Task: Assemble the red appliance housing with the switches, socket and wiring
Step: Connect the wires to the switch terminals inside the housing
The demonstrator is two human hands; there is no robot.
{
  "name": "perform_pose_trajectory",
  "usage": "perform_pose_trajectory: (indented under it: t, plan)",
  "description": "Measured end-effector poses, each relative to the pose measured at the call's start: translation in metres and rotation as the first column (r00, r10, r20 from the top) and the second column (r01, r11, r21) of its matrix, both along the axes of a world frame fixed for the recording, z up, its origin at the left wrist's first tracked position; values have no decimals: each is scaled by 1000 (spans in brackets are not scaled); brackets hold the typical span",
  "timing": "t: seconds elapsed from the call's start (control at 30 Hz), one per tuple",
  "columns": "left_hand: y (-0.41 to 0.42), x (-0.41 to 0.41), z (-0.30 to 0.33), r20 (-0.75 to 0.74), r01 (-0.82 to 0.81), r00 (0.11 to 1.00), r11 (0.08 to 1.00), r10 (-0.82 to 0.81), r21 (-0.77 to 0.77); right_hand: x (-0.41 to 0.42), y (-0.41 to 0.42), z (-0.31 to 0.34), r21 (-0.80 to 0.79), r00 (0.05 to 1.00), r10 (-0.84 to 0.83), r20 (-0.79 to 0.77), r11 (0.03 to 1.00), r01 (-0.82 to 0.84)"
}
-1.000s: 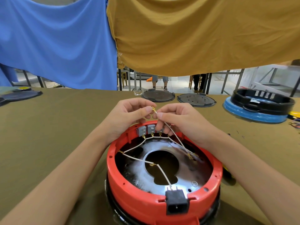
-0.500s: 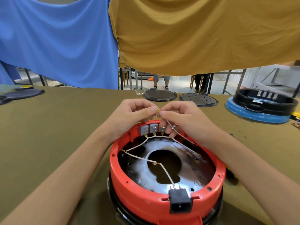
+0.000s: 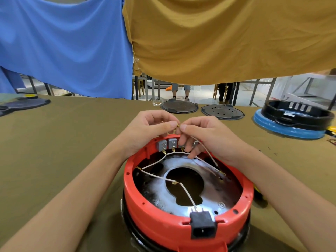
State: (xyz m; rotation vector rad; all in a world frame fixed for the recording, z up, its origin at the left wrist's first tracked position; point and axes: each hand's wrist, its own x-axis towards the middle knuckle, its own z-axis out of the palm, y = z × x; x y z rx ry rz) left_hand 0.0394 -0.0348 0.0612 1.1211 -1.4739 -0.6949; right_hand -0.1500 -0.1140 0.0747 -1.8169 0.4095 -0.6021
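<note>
A: What lies at the left?

B: An olive cloth covers the table (image 3: 63, 142), matte and faintly creased. A flat dark lid (image 3: 23, 103) sits at its far left edge, with broad bare cloth between it and the person's forearm.

A: And the left hand?

B: The left hand (image 3: 149, 130) hovers over the far rim of the red housing (image 3: 163, 220), thumb and forefinger pinching a small brass terminal (image 3: 177, 126). The right hand (image 3: 205, 135) meets it there, its thumb and forefinger nipping the same terminal on a thin white wire (image 3: 205, 150) that curves down into the housing.

A: The housing itself?

B: A round, glossy red plastic ring, standing near the table's front edge on a black base. Inside lies a dull metal plate (image 3: 205, 199) with a large hole. Grey square switches (image 3: 168, 144) line the far wall, linked by white wires. A black rectangular socket (image 3: 202, 225) sits notched in the near rim.

A: To the right?

B: Two round dark discs (image 3: 200, 109) lie beyond the hands, and a black ring on a blue base (image 3: 291, 120) stands well apart.
</note>
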Motion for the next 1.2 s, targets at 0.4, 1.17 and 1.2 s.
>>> perform_pose_trajectory:
  t: [0.4,1.17,1.2]
  plan:
    - [-1,-1,1,40,-58,998,998,57,16,1,-1,-1,-185,991,-129,45,973,135]
    - [2,2,3,418,-243,897,949,142,201,-20,-2,24,-258,922,-239,-305,952,162]
    - [2,1,2,424,-238,895,952,138,193,-19,0,23,-320,900,-268,-343,934,157]
